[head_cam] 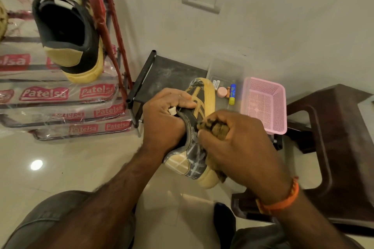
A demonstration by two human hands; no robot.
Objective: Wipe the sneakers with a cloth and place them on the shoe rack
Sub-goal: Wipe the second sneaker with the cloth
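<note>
**Sneaker in hand, second sneaker on rack**

Head view. Black-and-tan sneaker (197,127): held above the floor, to the right of the shoe rack (113,32), sole edge turned rightward. Left hand (164,119): fingers curled into the sneaker's collar, gripping it. Right hand (232,143): closed around a bunched brown cloth (212,126), cloth pressed against the sneaker's side. Matching sneaker (68,36): on the shoe rack, heel toward the camera. Pink basket (265,105): well right of the shoe rack, beside a clear container (226,70).

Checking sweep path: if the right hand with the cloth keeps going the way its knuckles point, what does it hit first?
Probably the sneaker: the right hand grips the cloth right against its side, with the left hand just beyond.
</note>
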